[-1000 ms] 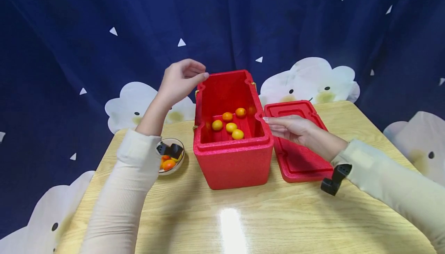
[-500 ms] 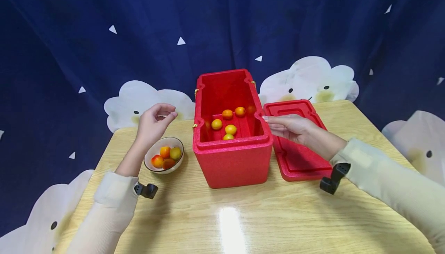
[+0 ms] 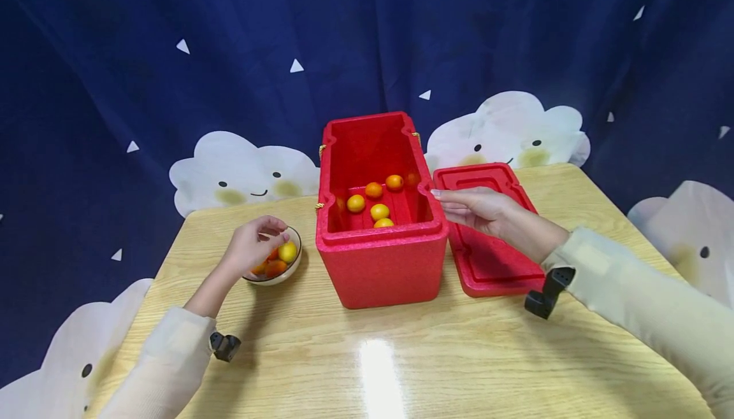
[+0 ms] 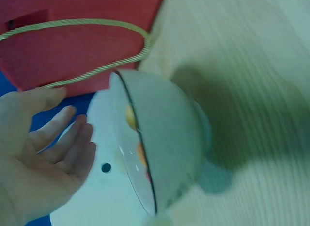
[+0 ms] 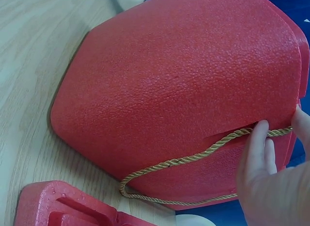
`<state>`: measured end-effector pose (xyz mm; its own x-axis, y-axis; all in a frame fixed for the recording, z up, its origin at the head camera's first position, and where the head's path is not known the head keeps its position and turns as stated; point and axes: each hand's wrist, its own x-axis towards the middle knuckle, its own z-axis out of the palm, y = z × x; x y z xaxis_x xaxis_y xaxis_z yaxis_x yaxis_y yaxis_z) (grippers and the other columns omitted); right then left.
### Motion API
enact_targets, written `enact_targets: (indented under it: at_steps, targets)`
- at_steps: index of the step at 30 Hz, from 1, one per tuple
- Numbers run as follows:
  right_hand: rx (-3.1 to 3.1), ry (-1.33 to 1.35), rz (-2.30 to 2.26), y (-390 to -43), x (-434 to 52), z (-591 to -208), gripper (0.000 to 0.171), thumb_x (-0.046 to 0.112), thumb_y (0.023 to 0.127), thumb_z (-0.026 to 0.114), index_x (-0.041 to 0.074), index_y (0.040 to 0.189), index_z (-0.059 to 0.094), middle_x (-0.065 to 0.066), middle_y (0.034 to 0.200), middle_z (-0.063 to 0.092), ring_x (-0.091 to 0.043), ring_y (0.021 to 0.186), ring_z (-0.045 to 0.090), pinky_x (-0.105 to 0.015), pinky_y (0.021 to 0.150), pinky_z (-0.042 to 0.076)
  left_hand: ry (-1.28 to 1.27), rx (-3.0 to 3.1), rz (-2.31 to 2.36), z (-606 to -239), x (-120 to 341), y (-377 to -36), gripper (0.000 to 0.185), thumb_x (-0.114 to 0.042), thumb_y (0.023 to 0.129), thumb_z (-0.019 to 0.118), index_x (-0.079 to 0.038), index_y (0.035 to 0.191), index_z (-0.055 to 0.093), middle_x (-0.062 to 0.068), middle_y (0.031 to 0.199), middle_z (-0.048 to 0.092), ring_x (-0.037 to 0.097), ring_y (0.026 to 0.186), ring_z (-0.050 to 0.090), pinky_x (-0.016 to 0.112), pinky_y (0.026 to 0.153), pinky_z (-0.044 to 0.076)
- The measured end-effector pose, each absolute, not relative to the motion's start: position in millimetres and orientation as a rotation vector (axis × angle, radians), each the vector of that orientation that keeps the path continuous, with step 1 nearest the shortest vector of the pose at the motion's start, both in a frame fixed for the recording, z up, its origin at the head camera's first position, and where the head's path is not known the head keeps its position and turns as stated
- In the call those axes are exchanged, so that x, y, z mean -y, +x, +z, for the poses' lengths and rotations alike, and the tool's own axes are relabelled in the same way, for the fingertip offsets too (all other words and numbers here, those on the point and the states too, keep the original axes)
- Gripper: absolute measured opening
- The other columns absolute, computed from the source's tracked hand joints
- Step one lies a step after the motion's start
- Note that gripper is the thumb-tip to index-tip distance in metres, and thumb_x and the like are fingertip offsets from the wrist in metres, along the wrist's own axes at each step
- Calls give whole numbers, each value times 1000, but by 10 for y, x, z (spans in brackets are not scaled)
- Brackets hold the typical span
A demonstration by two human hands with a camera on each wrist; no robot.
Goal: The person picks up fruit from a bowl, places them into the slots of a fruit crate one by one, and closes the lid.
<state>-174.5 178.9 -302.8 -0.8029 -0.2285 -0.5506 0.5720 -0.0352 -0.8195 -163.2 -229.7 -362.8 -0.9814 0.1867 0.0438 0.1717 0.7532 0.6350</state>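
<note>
I see a light wooden table (image 3: pixel 401 355) carrying three items: a white bowl (image 3: pixel 285 273) at left, an open red box (image 3: pixel 384 266) at centre, and its red lid (image 3: pixel 493 266) lying flat just beside it at right.

My left hand (image 3: pixel 252 248) is covering part of the bowl (image 3: pixel 289 269), so I'm not seeing whether it's gripping fruit. Right wrist view is cropping the right hand (image 5: pixel 276 187).

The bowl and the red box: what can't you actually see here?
- Bowl: the left hand covers part of its fruit in the head view; the left wrist view is blurred.
- Red box: its front wall hides the floor nearest the camera.
- Right hand: fingertips behind the rim, contact unclear.
</note>
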Motion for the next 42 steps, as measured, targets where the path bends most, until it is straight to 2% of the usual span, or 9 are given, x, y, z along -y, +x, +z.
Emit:
enact_targets:
  at_steps: [6,11,16,25,27,32,37,38,42]
  targets:
    - [-1683,361,-1903,-1748,-1769,-3018,69,35,86,70,10,144,41,8,84,76,-7,81,74,-19,77,58,427,-2873,617,-3742,2428,-1603,23,-14,84,70,4,98,64,19,97,70,33,92,65,46,85,52]
    - [-1698,344,-1886,-1747,-1759,-3008,71,35,87,69,9,146,39,10,83,75,-6,80,73,-18,78,57,494,-2879,521,-3802,2467,-1622,19,-10,80,75,3,89,65,15,89,71,28,85,65,43,81,54]
    - [-1699,342,-1891,-1752,-1747,-3008,64,35,87,69,10,140,44,9,82,75,-5,80,73,-18,78,57,625,-2911,501,-3845,2472,-1653,17,-8,76,78,1,77,64,11,77,69,23,75,62,39,77,52]
    - [-1716,325,-1889,-1747,-1768,-3031,74,36,88,67,7,148,35,12,81,75,-3,79,73,-17,77,57,710,-2904,450,-3852,2466,-1677,22,-5,70,81,2,80,63,12,78,65,19,72,55,31,70,48]
    - [-1717,327,-1892,-1744,-1777,-3033,73,36,88,68,8,147,37,12,81,75,-3,79,73,-17,77,57,721,-2893,452,-3851,2459,-1690,22,-2,70,81,2,80,63,12,78,65,18,71,54,30,69,48]
    - [-1699,343,-1897,-1738,-1789,-3029,56,36,86,70,13,134,52,11,82,75,-4,80,73,-17,78,57,771,-2879,397,-3847,2453,-1715,20,3,68,79,3,81,64,11,77,65,17,70,53,28,68,48]
    - [-1702,343,-1890,-1740,-1785,-3022,67,36,87,69,12,144,43,12,81,75,-3,79,73,-17,76,57,854,-2864,397,-3844,2485,-1722,18,5,68,77,3,81,65,11,75,66,17,69,53,26,65,47]
    - [-1711,341,-1884,-1741,-1783,-3021,76,36,88,68,8,149,34,12,81,74,-2,78,72,-16,76,57,868,-2857,398,-3842,2488,-1724,17,5,68,77,3,81,66,11,76,66,17,68,53,25,65,47]
    - [-1713,346,-1882,-1742,-1775,-3023,76,36,88,68,9,149,33,12,81,74,-2,79,72,-17,77,57,927,-2833,401,-3842,2502,-1729,15,4,68,77,3,80,68,10,75,66,15,67,53,23,64,46]
